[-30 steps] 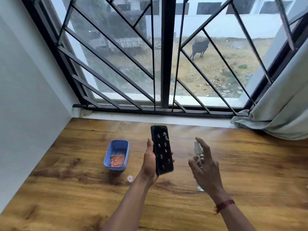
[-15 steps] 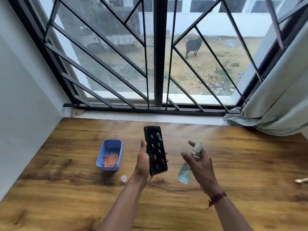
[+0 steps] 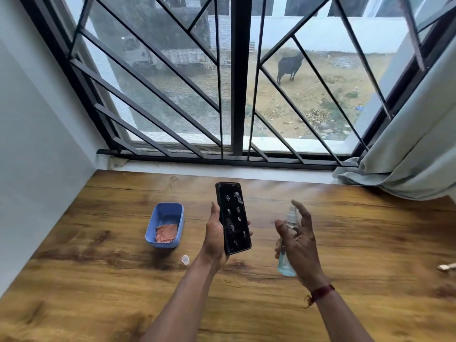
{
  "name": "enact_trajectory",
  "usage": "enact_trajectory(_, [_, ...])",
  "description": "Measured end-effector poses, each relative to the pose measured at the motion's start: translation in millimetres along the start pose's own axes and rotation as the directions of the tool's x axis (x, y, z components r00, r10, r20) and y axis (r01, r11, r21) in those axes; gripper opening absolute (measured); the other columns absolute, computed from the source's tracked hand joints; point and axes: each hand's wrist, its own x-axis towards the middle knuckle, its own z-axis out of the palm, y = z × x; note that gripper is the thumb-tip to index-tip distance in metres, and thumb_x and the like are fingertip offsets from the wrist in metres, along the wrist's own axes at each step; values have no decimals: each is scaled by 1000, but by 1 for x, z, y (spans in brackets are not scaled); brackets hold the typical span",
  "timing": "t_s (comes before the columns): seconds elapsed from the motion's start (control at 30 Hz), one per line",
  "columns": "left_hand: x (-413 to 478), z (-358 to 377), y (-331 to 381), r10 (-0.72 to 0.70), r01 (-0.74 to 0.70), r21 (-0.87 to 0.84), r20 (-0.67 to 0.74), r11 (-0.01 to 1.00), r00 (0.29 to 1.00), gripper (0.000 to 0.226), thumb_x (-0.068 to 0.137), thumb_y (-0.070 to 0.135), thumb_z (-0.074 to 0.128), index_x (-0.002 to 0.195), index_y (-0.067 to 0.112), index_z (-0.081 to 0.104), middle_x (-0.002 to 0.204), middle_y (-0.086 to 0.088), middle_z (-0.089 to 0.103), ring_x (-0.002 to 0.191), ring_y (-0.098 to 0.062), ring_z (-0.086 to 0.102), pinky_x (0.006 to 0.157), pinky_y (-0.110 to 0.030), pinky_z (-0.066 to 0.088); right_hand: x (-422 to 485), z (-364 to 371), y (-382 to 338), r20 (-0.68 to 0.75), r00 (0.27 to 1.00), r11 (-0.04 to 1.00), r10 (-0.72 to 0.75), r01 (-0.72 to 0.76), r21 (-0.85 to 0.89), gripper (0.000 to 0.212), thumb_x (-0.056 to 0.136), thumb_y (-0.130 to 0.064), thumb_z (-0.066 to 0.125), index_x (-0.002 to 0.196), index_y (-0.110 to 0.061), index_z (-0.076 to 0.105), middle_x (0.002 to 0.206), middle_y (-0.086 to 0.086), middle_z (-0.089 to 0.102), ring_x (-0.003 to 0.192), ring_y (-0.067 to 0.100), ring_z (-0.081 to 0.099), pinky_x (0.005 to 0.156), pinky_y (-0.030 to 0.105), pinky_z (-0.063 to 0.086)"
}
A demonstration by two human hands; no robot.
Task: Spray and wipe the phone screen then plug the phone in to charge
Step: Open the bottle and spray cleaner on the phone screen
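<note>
Your left hand (image 3: pixel 214 240) is wrapped around the phone (image 3: pixel 233 218), holding it above the tabletop (image 3: pixel 98 280) with the screen facing you, droplets and smears all over the glass. Your right hand (image 3: pixel 299 245) grips the spray bottle (image 3: pixel 286 266), fingers round it and the forefinger lifted above the nozzle. The bottle is just right of the phone, not touching it.

Room-wise, the white wall (image 3: pixel 37 144) boxes you in on the left. The tabletop's far edge meets the sill (image 3: pixel 222 172) under the black window grille (image 3: pixel 238 95). A grey curtain (image 3: pixel 407 156) spills onto the far right corner. Wood runs wide to the right of your right hand, out to a small pale thing (image 3: pixel 446 267) at the frame edge, can't tell what it is.

Containers: the blue tub (image 3: pixel 150 225) sits left of the phone, apart from the wall, with an orange cloth (image 3: pixel 167 232) crumpled in its near end. The bottle shows pale blue liquid at the bottom. A small clear cap (image 3: pixel 185 259) lies between the tub and your left wrist.
</note>
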Motion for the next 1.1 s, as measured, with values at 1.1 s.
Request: enact_trajectory(1.1, [-3, 9, 9, 14, -15, -11, -55, 1000, 998, 76, 93, 72, 32, 124, 12, 66, 103, -19, 65, 93, -30, 65, 87, -50, 54, 21, 19, -6, 100, 969, 848, -226, 246, -469, 79, 75, 11, 64, 133, -35, 36, 70, 4, 58, 48, 21, 58, 44, 41, 55])
